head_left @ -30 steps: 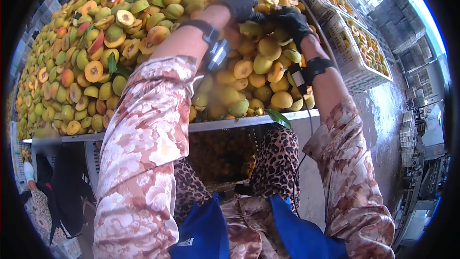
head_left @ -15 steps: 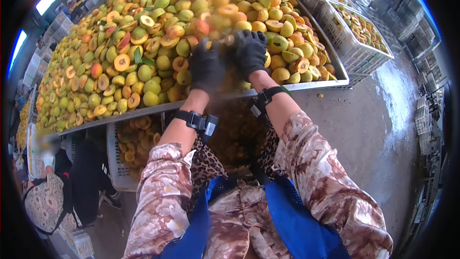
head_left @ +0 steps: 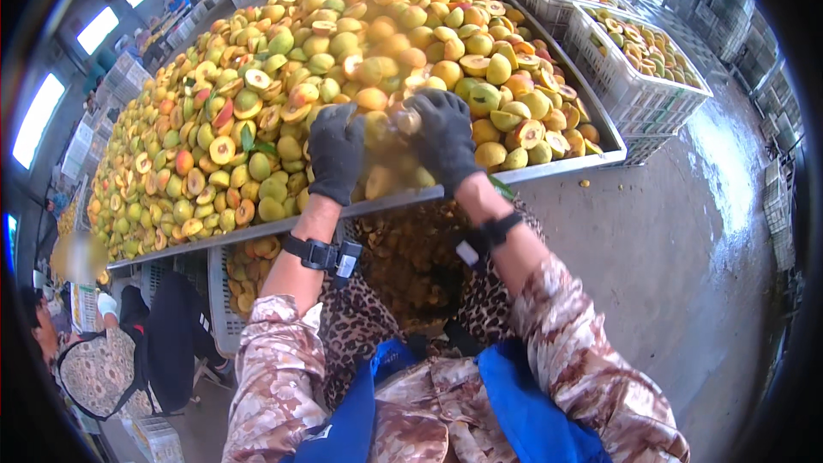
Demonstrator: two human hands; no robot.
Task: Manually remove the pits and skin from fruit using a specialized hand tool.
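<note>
A large heap of yellow and green peaches (head_left: 283,94), many cut in half with the red pit hollow showing, fills a metal-rimmed table (head_left: 377,202). My left hand (head_left: 336,153), in a black glove, is closed with its fingers curled over the near part of the heap. Just to its right, my right hand (head_left: 443,139), gloved alike, is closed too. By its fingertips shows a small pale round piece (head_left: 408,122), smeared in the picture. What each hand grips is hidden by the fingers and a blur between them.
Below the table rim, peach pieces (head_left: 407,266) lie in shadow between my legs. A pale crate (head_left: 225,309) of peaches stands to the left. White crates (head_left: 656,107) of peaches are stacked at right. A seated person (head_left: 111,360) is at the lower left.
Both hands have drawn nearer to me and stand a little farther apart, still closed. The view has shifted slightly, bringing more of the seated person into sight.
</note>
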